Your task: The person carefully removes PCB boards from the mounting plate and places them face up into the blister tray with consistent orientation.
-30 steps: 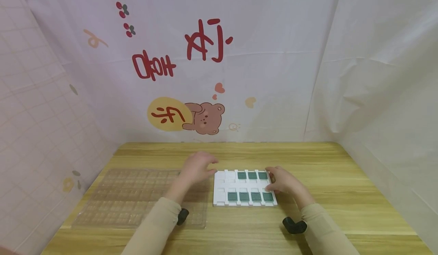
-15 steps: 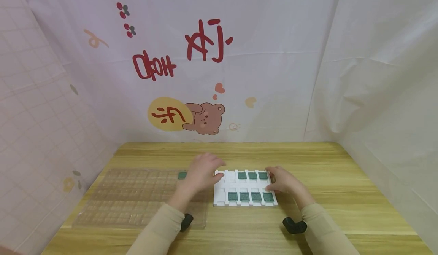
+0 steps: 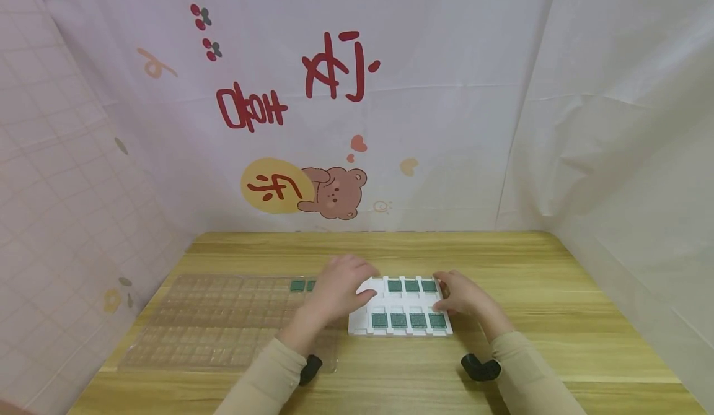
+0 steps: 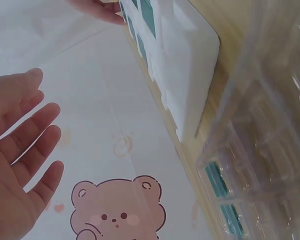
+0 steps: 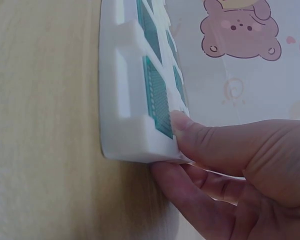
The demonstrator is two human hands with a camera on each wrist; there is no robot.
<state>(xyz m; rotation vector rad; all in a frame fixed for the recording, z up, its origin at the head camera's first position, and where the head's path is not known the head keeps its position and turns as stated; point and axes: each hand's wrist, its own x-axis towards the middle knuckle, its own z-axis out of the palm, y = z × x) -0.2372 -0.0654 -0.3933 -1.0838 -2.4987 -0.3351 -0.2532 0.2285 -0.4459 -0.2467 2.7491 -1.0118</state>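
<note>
A white foam tray (image 3: 359,323) in the head view carries several green circuit chips (image 3: 418,321) in two rows of slots. My right hand (image 3: 460,293) grips its right end; in the right wrist view the thumb (image 5: 197,135) lies on top and the fingers sit at the end wall. My left hand (image 3: 341,286) hovers over the tray's left end, hiding part of it. In the left wrist view that hand's fingers (image 4: 42,145) are spread and relaxed, with nothing between them. Two more green chips (image 3: 298,286) sit in the clear plastic tray (image 3: 212,331).
The clear tray, divided into many small pockets, lies flat on the left of the wooden table (image 3: 401,378). Printed cloth (image 3: 446,124) hangs behind the table and at both sides. Black wrist mounts (image 3: 480,367) stick out below the sleeves.
My left hand has moved right, from the clear tray's back right corner to over the white tray. Two green chips in that corner have come into view. My right hand has stayed put.
</note>
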